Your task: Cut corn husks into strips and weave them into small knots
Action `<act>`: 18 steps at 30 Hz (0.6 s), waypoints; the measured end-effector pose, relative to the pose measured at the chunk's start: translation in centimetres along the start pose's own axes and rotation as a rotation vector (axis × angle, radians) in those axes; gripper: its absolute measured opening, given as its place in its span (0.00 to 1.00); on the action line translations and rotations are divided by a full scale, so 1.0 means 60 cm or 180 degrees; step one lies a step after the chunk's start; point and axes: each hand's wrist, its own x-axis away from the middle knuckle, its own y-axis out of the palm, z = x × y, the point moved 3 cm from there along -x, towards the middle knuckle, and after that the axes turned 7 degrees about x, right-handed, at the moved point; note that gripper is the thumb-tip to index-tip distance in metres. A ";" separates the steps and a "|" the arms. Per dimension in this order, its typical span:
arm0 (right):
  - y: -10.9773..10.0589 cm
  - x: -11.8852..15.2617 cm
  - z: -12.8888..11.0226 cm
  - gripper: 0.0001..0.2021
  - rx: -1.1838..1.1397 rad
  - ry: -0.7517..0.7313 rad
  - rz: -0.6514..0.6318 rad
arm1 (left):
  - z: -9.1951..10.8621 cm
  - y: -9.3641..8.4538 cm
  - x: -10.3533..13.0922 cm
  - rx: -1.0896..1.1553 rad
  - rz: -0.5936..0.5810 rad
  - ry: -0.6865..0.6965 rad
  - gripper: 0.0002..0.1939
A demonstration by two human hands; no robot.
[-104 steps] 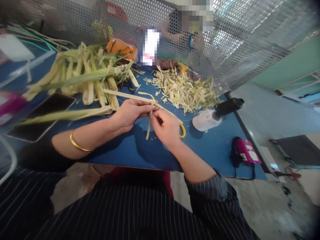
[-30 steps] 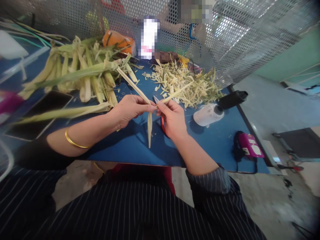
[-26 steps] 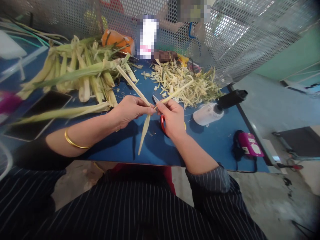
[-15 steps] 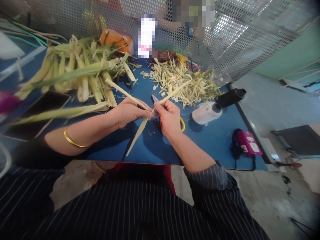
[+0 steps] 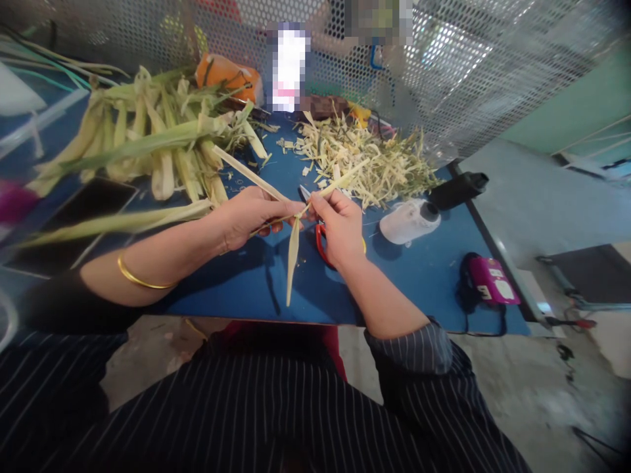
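Both hands meet over the blue table (image 5: 246,289), pinching pale green leaf strips (image 5: 292,256) where they cross. My left hand (image 5: 256,213) is closed on them from the left, its thumb near the crossing. From the right, my right hand (image 5: 340,223) grips the same strips between thumb and fingers. One strip end points up left, another up right, and a wider one hangs toward the table's front edge. Scissors with red and yellow handles (image 5: 321,244) lie partly hidden under my right hand, blades pointing up left.
Long leaf stalks (image 5: 162,148) are piled at the left, with an orange packet (image 5: 229,77) behind. Shredded strips (image 5: 374,157) lie back right. Further right are a white thread cone (image 5: 409,222), a black cone (image 5: 458,190) and a magenta box (image 5: 490,279). Perforated metal mesh (image 5: 444,66) stands behind.
The wide hanging strip has swung from lower left to nearly straight down. A thin strip now shows under my left hand. My right hand has shifted slightly right.
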 end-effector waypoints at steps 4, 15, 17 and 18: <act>0.003 0.003 0.007 0.10 0.0088 -0.0094 -0.0066 | -0.002 0.002 0.001 -0.0254 0.0113 0.0159 0.07; -0.018 0.002 -0.022 0.23 0.1544 -0.0284 -0.0218 | -0.002 0.010 0.006 -0.0691 0.0015 0.0187 0.04; -0.027 0.005 -0.048 0.19 0.1831 -0.0863 0.0155 | -0.004 0.012 0.006 -0.0803 -0.0041 0.0199 0.05; -0.025 0.008 -0.054 0.16 0.1771 -0.1023 0.0036 | -0.006 0.014 0.007 -0.0896 -0.0055 0.0188 0.06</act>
